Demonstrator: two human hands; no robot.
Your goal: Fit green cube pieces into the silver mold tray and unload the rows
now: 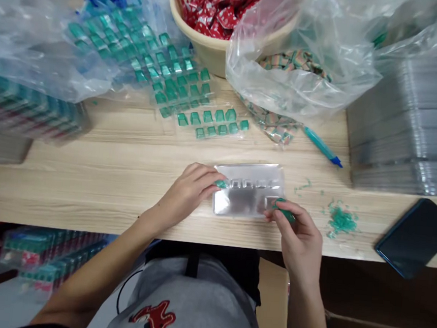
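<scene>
A clear plastic blister tray [243,202] with a row of moulded pockets lies flat on the table before me. My left hand [197,182] is closed in a pinch on a translucent green keycap [221,183] at the tray's upper left end. Over the tray's lower right corner, my right hand [299,227] pinches another green keycap [285,210]; the fingers partly cover it. Beyond the tray sit more green keycaps [208,116] in clear sheets. Right of my right hand is a small heap of green plastic scraps [341,220].
At the back stands a cream bucket [209,46] of red packets, beside a clear plastic bag [297,89]. A teal pen [322,146] lies near tall stacked trays [401,124]. A phone [416,237] overhangs the front edge. Filled packs [28,106] are stacked left.
</scene>
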